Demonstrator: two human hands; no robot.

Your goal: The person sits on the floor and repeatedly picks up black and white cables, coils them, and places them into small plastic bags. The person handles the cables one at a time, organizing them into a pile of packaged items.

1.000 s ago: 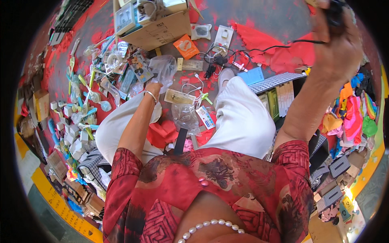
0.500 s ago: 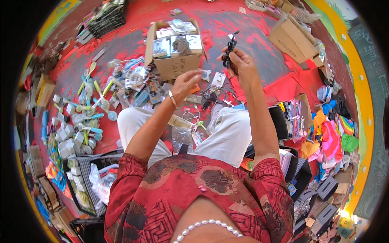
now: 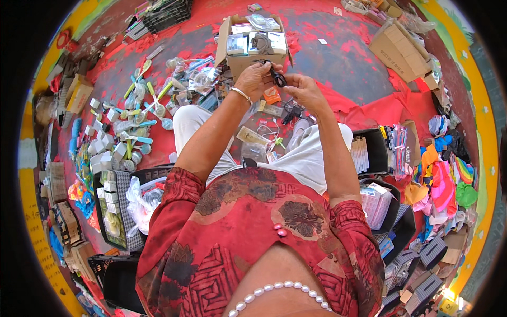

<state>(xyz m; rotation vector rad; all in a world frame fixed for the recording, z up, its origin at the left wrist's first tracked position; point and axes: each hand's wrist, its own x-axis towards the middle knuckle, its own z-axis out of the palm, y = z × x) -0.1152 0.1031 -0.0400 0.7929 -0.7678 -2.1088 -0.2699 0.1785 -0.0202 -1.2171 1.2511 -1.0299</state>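
Out in front of my lap, a coiled black cable [image 3: 278,79] hangs between my two hands. My left hand [image 3: 254,80], with a bangle at its wrist, pinches the upper end of the coil. At its lower side the fingers of my right hand [image 3: 305,91] close on the loops. Just beyond stands an opened cardboard box [image 3: 240,62] filled with small packages and a grey-brown bundle [image 3: 261,43]. Below my hands lie an orange packet [image 3: 272,95], tangled dark cables [image 3: 292,110] and a white cable [image 3: 268,130].
Green-handled utensils [image 3: 156,103] and small white boxes [image 3: 100,145] litter the red floor at left. Black baskets [image 3: 120,216] flank me on both sides. Bright cloth-like items [image 3: 443,185] are heaped at right, below a tilted cardboard box [image 3: 393,53].
My right hand has brought the black cable down and left to meet my left hand, which now grips it too. The whole view has shifted, with the box appearing farther right and higher.
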